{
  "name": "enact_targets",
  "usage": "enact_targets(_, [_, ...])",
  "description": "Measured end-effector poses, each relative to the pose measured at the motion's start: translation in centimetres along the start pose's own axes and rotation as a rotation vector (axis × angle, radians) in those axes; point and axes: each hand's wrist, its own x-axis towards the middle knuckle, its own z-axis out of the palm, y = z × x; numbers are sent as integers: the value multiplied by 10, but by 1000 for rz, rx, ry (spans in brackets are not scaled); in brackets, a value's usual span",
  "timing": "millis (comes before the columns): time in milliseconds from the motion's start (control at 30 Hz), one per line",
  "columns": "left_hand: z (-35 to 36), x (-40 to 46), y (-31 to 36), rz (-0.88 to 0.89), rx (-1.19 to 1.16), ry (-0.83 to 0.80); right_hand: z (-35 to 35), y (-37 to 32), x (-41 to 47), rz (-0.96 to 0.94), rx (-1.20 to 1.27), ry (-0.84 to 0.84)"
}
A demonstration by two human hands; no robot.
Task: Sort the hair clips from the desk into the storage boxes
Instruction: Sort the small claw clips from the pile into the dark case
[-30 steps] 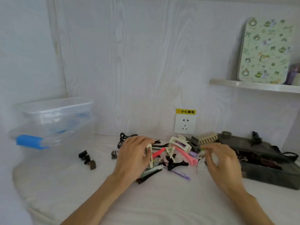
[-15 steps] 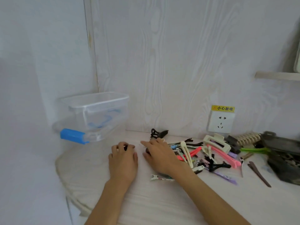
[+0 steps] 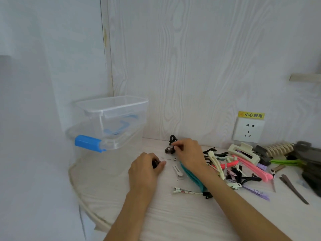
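Note:
My left hand [image 3: 145, 168] rests on the desk with fingers curled round small dark clips [image 3: 155, 163]. My right hand [image 3: 188, 153] reaches across and pinches a small brown claw clip [image 3: 169, 150]; a black claw clip [image 3: 172, 138] lies just behind it. A pile of hair clips [image 3: 231, 166] in pink, cream, black and purple spreads to the right, with a teal clip [image 3: 192, 179] partly under my right wrist. Two clear storage boxes [image 3: 112, 122], stacked with blue latches, stand at the back left.
A dark storage box [image 3: 311, 164] sits at the right edge behind a green clip [image 3: 284, 161]. A wall socket [image 3: 248, 129] is on the back wall. The desk's rounded edge [image 3: 78, 190] curves at the left. A long brown clip [image 3: 293, 188] lies at the right.
The view has swung left. My left hand closed round small dark clips on the desk, and my right hand crossed from the pile to the small claw clips near the back wall.

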Motion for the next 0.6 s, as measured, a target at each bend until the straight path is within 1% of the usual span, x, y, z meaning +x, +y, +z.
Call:
enact_targets(67, [1,0,-1,-2,-12,21,12,-5,9,-101,-236,-88])
enact_targets(133, [2,0,-2,-5,-24,30,22,-10,17,-196,-470,-213])
enact_targets(167, [3,0,-2,-4,-31,34,25,-13,20,-226,-546,-282])
enact_targets(233, [4,0,-3,0,-49,50,25,-17,28,-254,-599,-397])
enact_targets(300, [4,-1,-4,1,-66,76,20,-21,38,-217,-550,-486])
enact_targets(367, [5,-1,-5,5,-98,119,14,-21,44,-130,-386,-544])
enact_targets(400, [5,-1,-5,5,-115,145,13,-22,46,-90,-282,-517])
enact_targets(500, [6,1,-7,-13,-166,193,18,-28,47,3,2,-274])
enact_targets(533, [5,2,-7,-36,-193,197,22,-32,49,26,26,-239])
enact_targets(567, [5,2,-8,-70,-229,199,26,-35,50,41,-6,-254])
enact_targets(600, [4,2,-9,-104,-265,205,30,-39,51,46,-88,-299])
